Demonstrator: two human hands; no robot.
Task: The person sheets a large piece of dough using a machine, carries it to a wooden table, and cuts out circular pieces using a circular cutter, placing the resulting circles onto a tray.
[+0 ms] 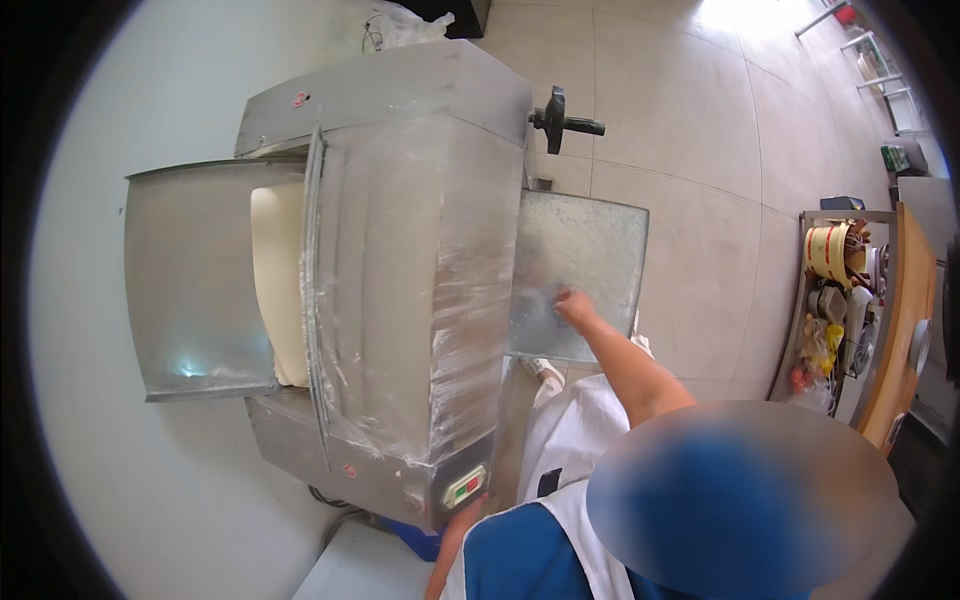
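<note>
In front of me stands a metal dough sheeter (375, 250) with clear plastic film over its body. A thick pale dough sheet (277, 285) lies on the far metal tray (195, 270), partly under the machine's edge. My right hand (573, 306) is over the near metal tray (585, 235), its fingers curled together; whatever is in them is hidden. The tray's surface looks dusted with white. My left hand (468, 515) is at the machine's lower corner, beside the switch box (465, 487) with a green and a red button. Its fingers are mostly hidden.
A black handle (565, 123) juts from the machine's side over the tiled floor (680, 120). At the right, a wooden-topped shelf unit (905, 320) holds a yellow tub (827, 252) and bags. A white surface (365, 565) and a blue object (412, 540) lie below the machine.
</note>
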